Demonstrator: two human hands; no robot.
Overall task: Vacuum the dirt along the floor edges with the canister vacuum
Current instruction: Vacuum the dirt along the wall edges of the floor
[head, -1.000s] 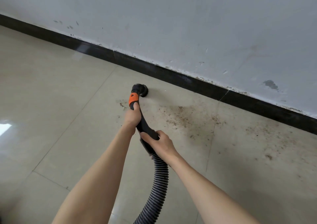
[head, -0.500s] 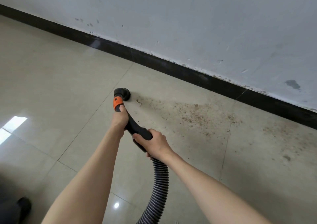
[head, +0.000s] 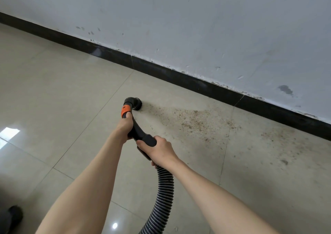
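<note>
Dirt point(head: 195, 119), a gritty brown scatter on glossy beige floor tiles point(head: 62, 90), lies just right of the round black brush nozzle point(head: 136, 103), near the black baseboard point(head: 197, 83). The left hand point(head: 126, 126) grips the curved handle point(head: 141, 133) below its orange collar point(head: 125, 109); the right hand point(head: 159, 149) holds where the ribbed hose point(head: 163, 194) begins. Mid-sweep, I judge; next, draw the nozzle rightward through the grit.

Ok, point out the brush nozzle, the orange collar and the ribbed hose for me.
brush nozzle point(head: 136, 104): head view, on its round black head at the floor.
orange collar point(head: 126, 109): head view, middle of the orange band.
ribbed hose point(head: 164, 189): head view, on the corrugated section below the right hand.
</note>
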